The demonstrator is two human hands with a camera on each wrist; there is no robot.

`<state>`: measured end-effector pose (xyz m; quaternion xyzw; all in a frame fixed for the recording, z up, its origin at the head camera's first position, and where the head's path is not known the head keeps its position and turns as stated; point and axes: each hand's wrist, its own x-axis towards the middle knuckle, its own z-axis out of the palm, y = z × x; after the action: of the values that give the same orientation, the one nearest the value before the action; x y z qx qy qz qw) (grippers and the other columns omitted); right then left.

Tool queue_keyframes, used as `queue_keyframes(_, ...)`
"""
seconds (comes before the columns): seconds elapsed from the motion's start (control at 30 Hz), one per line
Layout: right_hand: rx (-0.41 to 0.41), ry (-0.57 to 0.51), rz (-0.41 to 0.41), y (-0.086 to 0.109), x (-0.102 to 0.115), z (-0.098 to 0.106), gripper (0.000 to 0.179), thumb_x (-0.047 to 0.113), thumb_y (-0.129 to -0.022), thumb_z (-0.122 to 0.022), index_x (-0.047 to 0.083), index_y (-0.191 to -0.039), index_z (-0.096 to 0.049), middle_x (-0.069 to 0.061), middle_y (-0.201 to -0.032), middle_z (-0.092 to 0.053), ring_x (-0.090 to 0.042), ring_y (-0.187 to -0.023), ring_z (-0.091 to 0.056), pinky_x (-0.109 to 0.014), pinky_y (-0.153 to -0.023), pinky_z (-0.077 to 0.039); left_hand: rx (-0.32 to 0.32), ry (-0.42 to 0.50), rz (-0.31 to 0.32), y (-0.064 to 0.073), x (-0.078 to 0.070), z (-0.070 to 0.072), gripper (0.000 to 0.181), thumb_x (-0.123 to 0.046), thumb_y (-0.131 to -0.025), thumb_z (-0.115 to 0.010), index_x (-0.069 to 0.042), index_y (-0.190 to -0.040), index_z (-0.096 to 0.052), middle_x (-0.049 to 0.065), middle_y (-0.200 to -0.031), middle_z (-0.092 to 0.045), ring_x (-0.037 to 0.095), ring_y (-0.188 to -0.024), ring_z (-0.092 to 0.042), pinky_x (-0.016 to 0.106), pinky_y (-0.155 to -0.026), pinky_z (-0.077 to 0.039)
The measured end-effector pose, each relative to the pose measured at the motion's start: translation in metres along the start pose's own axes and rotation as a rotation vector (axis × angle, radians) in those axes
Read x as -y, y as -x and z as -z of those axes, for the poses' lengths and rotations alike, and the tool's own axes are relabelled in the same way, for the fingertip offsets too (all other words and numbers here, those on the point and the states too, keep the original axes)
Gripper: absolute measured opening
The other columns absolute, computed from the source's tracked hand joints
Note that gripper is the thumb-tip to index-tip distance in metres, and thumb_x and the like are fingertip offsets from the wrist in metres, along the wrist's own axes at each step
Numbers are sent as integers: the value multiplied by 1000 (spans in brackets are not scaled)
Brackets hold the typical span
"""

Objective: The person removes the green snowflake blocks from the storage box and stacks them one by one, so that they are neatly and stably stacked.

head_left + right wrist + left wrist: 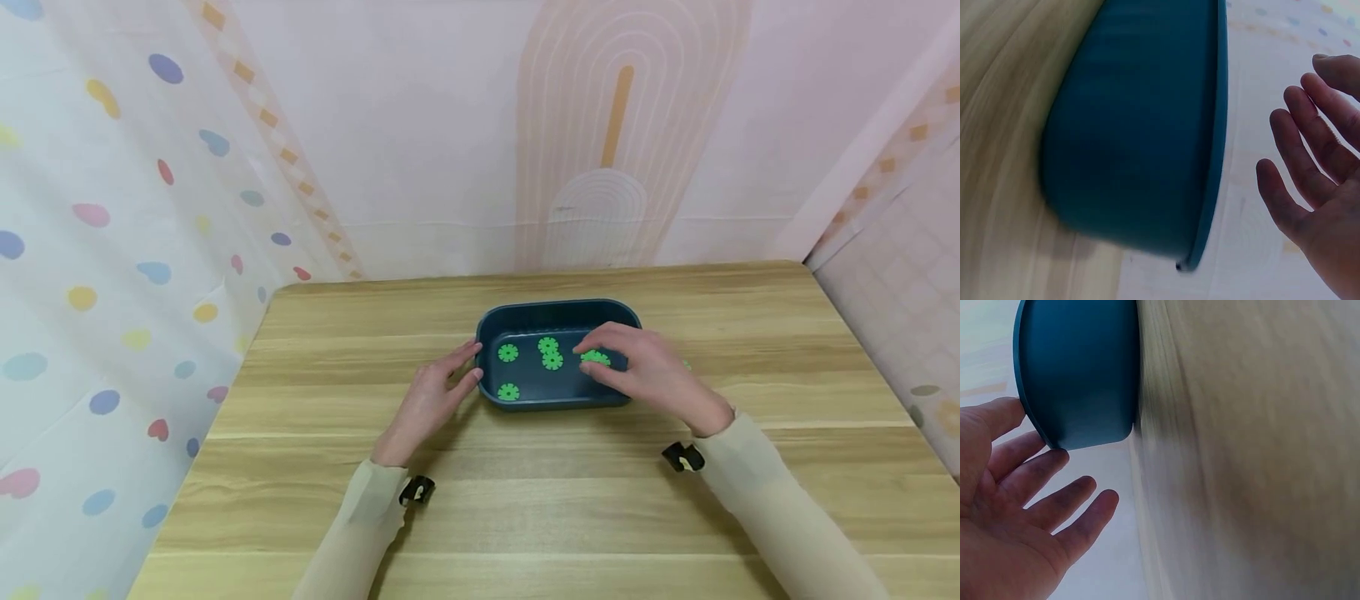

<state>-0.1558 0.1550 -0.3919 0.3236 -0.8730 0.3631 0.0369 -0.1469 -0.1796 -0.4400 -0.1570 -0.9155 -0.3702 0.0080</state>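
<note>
A dark blue oblong tub [558, 403] stands on the wooden table, with several green notched, flower-shaped discs [507, 392] lying on its floor. At the tub's left end, my left hand [432, 398] touches the rim with its fingertips, fingers fairly straight and spread, as the left wrist view also shows. Above the tub's right part hovers my right hand [651, 371], thumb and fingers apart. Nothing is held between them in the right wrist view. Below those fingertips, more green discs [596, 357] lie in the tub, partly hidden by the hand.
The table [510, 517] stretches around the tub on every side. Just right of the right hand, a bit of green [687, 365] shows on the table, mostly hidden. A patterned curtain [420, 142] hangs behind the table and along its left side.
</note>
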Motion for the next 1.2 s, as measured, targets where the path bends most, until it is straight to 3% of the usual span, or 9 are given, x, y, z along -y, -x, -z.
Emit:
queue_keyframes(0.33, 104, -104, 13, -23, 5, -21, 19, 18, -98, -74, 14, -117, -76, -3, -116, -71, -30, -110, -66, -52, -93, -56, 3, 3, 5, -1, -2, -3, 46, -27, -107, -59, -10, -150, -55, 8, -156, -48, 30, -142, -48, 51, -115, -41)
queue_keyframes(0.47, 154, -67, 22, -32, 6, -30, 21, 21, -99, -73, 11, -118, -76, -4, -116, -70, -29, -107, -66, -51, -92, -56, 8, 6, 11, -2, -2, -3, 46, -27, -108, -59, -10, -151, -55, 8, -156, -48, 29, -142, -47, 50, -115, -42)
queue_keyframes(0.73, 245, -6, 13, -48, 9, -46, 26, 22, -99, -73, 10, -122, -75, -3, -123, -70, -22, -118, -64, -49, -106, -49, 18, 6, 5, -2, -2, -3, 46, -27, -108, -59, -9, -151, -55, 8, -157, -47, 30, -140, -50, 51, -112, -44)
queue_keyframes(1.2, 387, 61, 20, -67, 7, -62, 29, 15, -97, -75, 7, -125, -74, -5, -122, -71, -20, -115, -65, -42, -106, -51, 6, 9, -18, -4, -2, -6, 47, -27, -108, -59, -10, -151, -55, 8, -156, -48, 31, -138, -52, 52, -111, -45)
